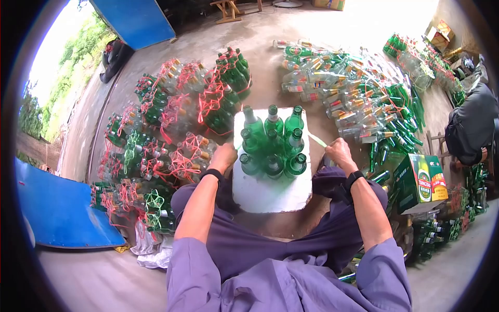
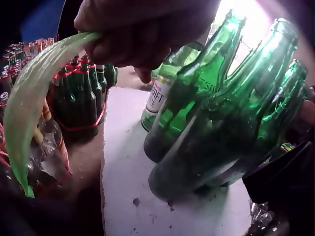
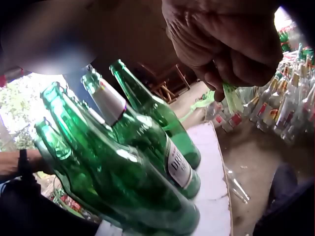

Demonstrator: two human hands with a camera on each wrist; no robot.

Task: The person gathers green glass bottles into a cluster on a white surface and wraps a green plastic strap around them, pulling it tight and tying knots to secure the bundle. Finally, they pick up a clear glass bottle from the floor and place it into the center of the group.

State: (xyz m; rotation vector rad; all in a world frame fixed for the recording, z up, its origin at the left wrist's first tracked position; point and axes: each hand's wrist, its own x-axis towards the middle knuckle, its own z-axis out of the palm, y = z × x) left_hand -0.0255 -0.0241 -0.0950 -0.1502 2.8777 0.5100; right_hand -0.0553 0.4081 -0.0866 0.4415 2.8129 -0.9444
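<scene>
Several green glass bottles (image 1: 273, 138) stand upright in a tight group on a white board (image 1: 270, 200) between the person's knees. My left hand (image 1: 223, 157) is left of the group with curled fingers, gripping a pale green plastic strap (image 2: 24, 118), whose loose tail hangs down in the left wrist view. On the other side, my right hand (image 1: 340, 153) grips the strap too; a stretch of it (image 1: 317, 139) runs from the bottles to the fist. In the right wrist view, the strap (image 3: 204, 102) passes behind a bottle (image 3: 152, 113). Its course behind the group is hidden.
Bundles of bottles tied with red strap (image 1: 176, 114) crowd the floor at left. Many loose bottles (image 1: 343, 83) lie piled at right. A green beer carton (image 1: 416, 182) stands near the right knee. Another person (image 1: 473, 125) sits at far right.
</scene>
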